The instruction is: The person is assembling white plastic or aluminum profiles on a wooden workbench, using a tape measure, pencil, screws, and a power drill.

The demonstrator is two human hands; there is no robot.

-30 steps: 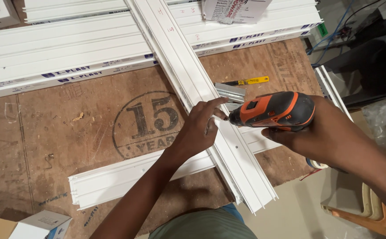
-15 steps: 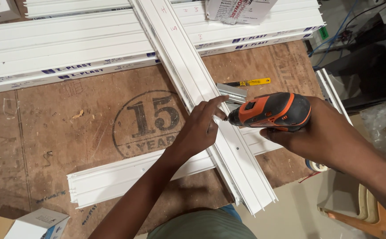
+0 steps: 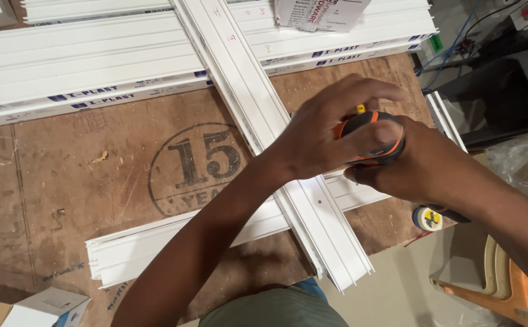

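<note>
We have only one view, from a camera worn on the head, looking steeply down and slightly forward over the person's own chest onto the wooden table [image 3: 94, 175]. We sit close: both forearms enter from the bottom and right edges, and the hands fill the centre, while the floor shows at lower right past the table's edge

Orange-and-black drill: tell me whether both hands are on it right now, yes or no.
Yes. The left hand covers the top of the orange-and-black drill while the right hand grips it from the side, above the crossed white plastic channels.
</note>
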